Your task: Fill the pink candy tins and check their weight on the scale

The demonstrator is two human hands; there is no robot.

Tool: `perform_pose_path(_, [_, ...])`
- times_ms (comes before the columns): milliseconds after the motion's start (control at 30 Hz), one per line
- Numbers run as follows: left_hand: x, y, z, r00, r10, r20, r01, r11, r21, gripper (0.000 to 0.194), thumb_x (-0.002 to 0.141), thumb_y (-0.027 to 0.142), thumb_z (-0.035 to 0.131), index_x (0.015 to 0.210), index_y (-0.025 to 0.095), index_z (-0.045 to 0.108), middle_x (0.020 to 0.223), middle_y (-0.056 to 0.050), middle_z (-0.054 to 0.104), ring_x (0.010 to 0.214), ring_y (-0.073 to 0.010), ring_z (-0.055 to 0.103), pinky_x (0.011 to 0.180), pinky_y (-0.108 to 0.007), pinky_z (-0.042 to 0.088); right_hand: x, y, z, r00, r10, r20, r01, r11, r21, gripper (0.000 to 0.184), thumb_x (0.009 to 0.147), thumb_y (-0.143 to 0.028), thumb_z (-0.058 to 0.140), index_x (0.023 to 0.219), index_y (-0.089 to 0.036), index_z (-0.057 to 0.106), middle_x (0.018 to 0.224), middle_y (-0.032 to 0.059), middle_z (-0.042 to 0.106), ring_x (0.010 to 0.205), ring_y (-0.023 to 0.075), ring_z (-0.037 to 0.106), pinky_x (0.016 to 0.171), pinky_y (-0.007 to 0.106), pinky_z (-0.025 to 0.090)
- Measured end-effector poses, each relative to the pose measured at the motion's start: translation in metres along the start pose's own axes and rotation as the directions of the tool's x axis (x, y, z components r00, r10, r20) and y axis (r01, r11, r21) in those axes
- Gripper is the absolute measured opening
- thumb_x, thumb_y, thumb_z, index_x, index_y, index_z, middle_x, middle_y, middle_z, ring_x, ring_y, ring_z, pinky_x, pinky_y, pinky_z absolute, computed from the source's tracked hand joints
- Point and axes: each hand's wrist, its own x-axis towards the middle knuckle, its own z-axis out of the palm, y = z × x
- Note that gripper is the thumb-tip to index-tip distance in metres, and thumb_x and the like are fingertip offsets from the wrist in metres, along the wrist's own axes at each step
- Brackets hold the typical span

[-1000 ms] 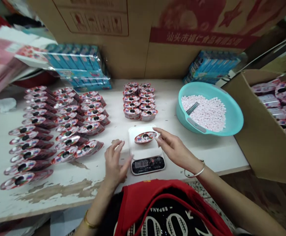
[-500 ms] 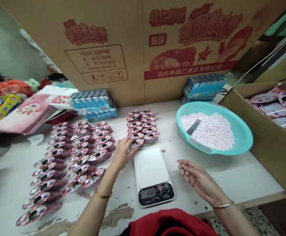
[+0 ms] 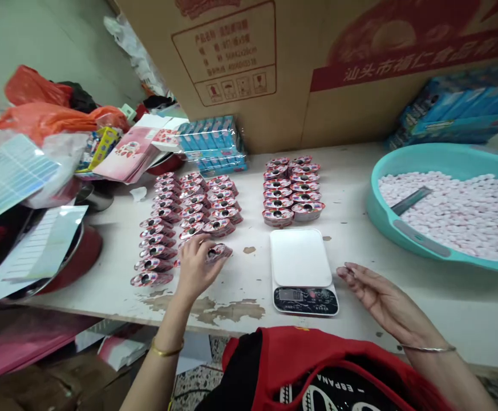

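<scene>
In the head view, the left hand (image 3: 196, 265) is partly open, fingers and thumb curved at a pack (image 3: 220, 251) at the near end of the other packs (image 3: 154, 251); whether it grips is unclear. The right hand (image 3: 375, 291) hovers beside the scale (image 3: 302, 260), fingertips nearly together, hold unclear. The pack looks light, slick and dentable, best pinched across its sides below the rim.

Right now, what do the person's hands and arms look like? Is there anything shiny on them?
Yes! Both hands are bare, without gloves. The left hand has a gold-coloured bangle round its wrist; the right hand has a thin, silver-coloured bangle. No sleeves cover the forearms that show.
</scene>
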Motion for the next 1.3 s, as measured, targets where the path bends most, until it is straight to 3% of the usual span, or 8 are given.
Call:
perform_pose_path(200, [-0.022,-0.002,0.004,0.999,0.021,0.031,-0.024,0.995,0.092,0.007,0.089,0.029,0.06,0.089,0.024,0.065,0.126,-0.008,0.059,0.115,-0.0296,0.05,0.09,-0.045,0.035,-0.007,0.001,0.026,0.995,-0.02,0.097,0.033,0.989,-0.141,0.035,0.064,-0.03,0.087,0.089,-0.016,0.068,0.089,0.0056,0.073,0.074,0.0097,0.067,0.062,0.014,0.054])
perform_pose_path(400, [0.024,0.072,0.006,0.977,0.208,-0.051,-0.214,0.926,-0.31,0.006,0.091,0.025,0.057,0.096,0.022,0.059,0.112,-0.006,0.064,0.106,-0.0199,0.059,0.089,-0.037,0.037,-0.014,0.001,0.032,0.975,-0.114,0.192,0.19,0.877,-0.441,0.035,0.075,-0.046,0.075,0.079,-0.015,0.059,0.064,0.0001,0.063,0.045,0.005,0.049,0.042,0.017,0.031])
perform_pose_path(533, [0.053,0.123,0.025,0.947,0.32,0.007,-0.278,0.835,-0.476,0.02,0.089,0.023,0.058,0.109,0.02,0.054,0.107,-0.005,0.067,0.1,-0.0187,0.06,0.088,-0.036,0.036,-0.017,-0.005,0.031,0.934,-0.25,0.256,0.355,0.737,-0.575,0.032,0.081,-0.047,0.067,0.081,-0.016,0.059,0.068,-0.0005,0.061,0.048,0.0071,0.049,0.048,0.022,0.034])
perform_pose_path(633, [0.064,0.138,0.04,0.937,0.348,0.023,-0.29,0.812,-0.506,0.035,0.09,0.029,0.059,0.122,0.02,0.05,0.112,-0.007,0.067,0.102,-0.0202,0.061,0.09,-0.037,0.037,-0.019,-0.014,0.037,0.869,-0.378,0.319,0.492,0.596,-0.635,0.025,0.088,-0.041,0.06,0.087,-0.016,0.062,0.065,-0.0019,0.057,0.055,0.009,0.051,0.057,0.024,0.038])
perform_pose_path(733, [0.063,0.131,0.042,0.941,0.339,-0.009,-0.294,0.801,-0.521,0.056,0.087,0.038,0.063,0.136,0.02,0.041,0.127,-0.012,0.062,0.114,-0.0236,0.058,0.096,-0.04,0.036,-0.019,-0.021,0.048,0.808,-0.454,0.376,0.581,0.507,-0.636,0.023,0.092,-0.038,0.056,0.093,-0.017,0.064,0.064,-0.002,0.056,0.061,0.0105,0.052,0.062,0.025,0.04])
perform_pose_path(833, [0.049,0.107,0.037,0.968,0.245,-0.053,-0.235,0.811,-0.537,0.056,0.086,0.038,0.063,0.136,0.022,0.043,0.129,-0.011,0.06,0.119,-0.0247,0.056,0.1,-0.041,0.038,-0.016,-0.024,0.06,0.778,-0.49,0.392,0.623,0.526,-0.579,0.023,0.092,-0.038,0.057,0.096,-0.017,0.065,0.069,-0.0006,0.059,0.061,0.0104,0.052,0.06,0.026,0.04])
perform_pose_path(1067, [-0.023,0.056,0.06,0.994,-0.069,0.083,0.105,0.796,-0.596,0.026,0.091,0.033,0.051,0.113,0.02,0.059,0.098,-0.005,0.066,0.09,-0.0176,0.063,0.083,-0.034,0.05,-0.009,-0.024,0.065,0.825,-0.448,0.345,0.566,0.661,-0.492,0.022,0.087,-0.036,0.063,0.096,-0.017,0.066,0.082,0.0033,0.064,0.062,0.0095,0.051,0.054,0.024,0.037])
perform_pose_path(1300, [-0.042,0.061,0.075,0.982,-0.162,0.094,0.185,0.766,-0.615,0.024,0.091,0.033,0.052,0.109,0.02,0.061,0.097,-0.005,0.066,0.092,-0.0178,0.063,0.087,-0.035,0.051,-0.007,-0.027,0.069,0.834,-0.443,0.329,0.551,0.627,-0.551,0.023,0.087,-0.037,0.064,0.093,-0.015,0.066,0.061,-0.0002,0.059,0.054,0.0087,0.045,0.052,0.025,0.035])
